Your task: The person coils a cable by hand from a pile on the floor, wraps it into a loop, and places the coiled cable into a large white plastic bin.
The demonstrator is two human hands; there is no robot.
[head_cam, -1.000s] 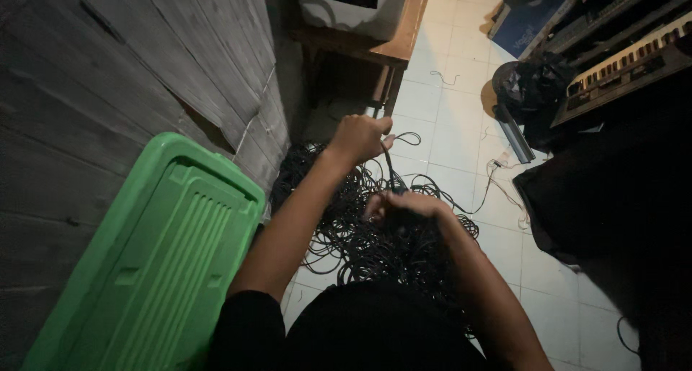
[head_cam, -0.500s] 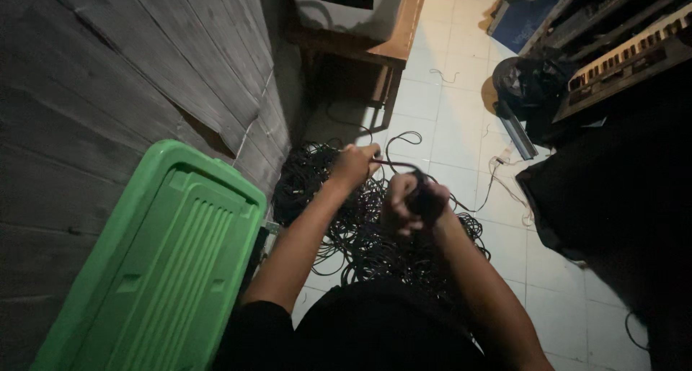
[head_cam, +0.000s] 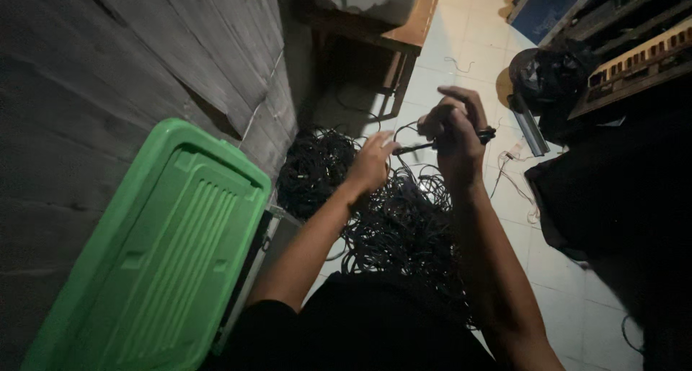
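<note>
Looking down: we see both our hands raised over a heap of black cables (head_cam: 393, 220) on the tiled floor (head_cam: 461, 47).
Right hand: our right hand (head_cam: 455, 130) is curled closed around a black cable (head_cam: 418, 146) near its plug end, the fingers wrapped over it and the dark tip sticking out past the knuckles toward the right.
Left hand: our left hand (head_cam: 371, 162) sits just beside the right one and lower, fingers loosely bent, fingertips touching the same cable where it leaves the right hand; whether it pinches the cable or only rests on it we cannot tell.
Cable: it runs between the two hands and loops down into the heap below.
Heap: a dense tangle spread on the floor beside the wooden wall (head_cam: 144, 61), reaching from the wall's foot to under our forearms.
Lid: a green plastic lid (head_cam: 155, 256) leans at the left, against the wall.
Further off: a wooden table (head_cam: 404, 32) stands past the heap, and a keyboard instrument (head_cam: 634, 57) lies at the floor's far right edge.
</note>
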